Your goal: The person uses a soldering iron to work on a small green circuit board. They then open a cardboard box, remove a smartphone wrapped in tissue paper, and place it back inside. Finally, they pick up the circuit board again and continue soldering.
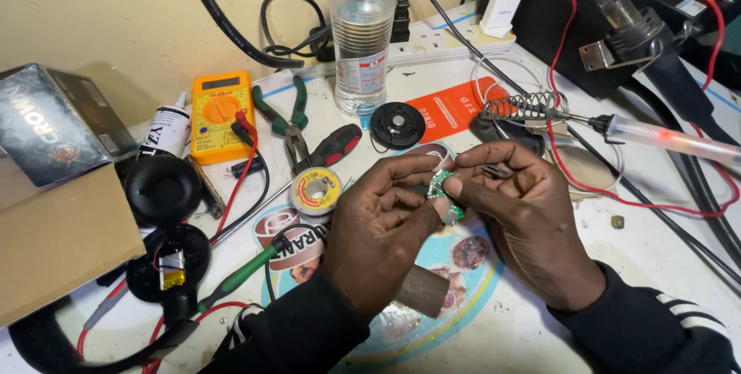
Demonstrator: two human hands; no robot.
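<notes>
Hands meet at the centre of the frame: the left hand [382, 216] pinches a small green circuit board [441, 186] between thumb and fingertips, and the right hand [517, 204] closes on the same board from the other side while a thin pair of tweezers [494, 169] lies tucked under its fingers. The board sits raised above the counter [656, 250], not resting on it. Held only by fingertips, it could slip or twist out, and I judge it would then drop among the clutter below; the tweezer tips so close to it could scrape a part if the grip shifts. Just right of the hands a soldering iron [664, 138] rests in its coil stand [525, 104], and a sleeve or the red wire [571, 165] looping past could brush it, which looks risky if it is hot. Left of the hands lie a solder reel [315, 190], pliers [289, 123], a screwdriver [336, 145], a yellow multimeter [221, 115] and opened black headphone cups [166, 262]. A water bottle [361, 38] stands at top centre beside a power strip [440, 42], so a knock could spill toward the sockets. The counter is white, stained and crowded, against a plain yellowish wall [116, 11], with a cardboard box [54, 235] at the left edge.
</notes>
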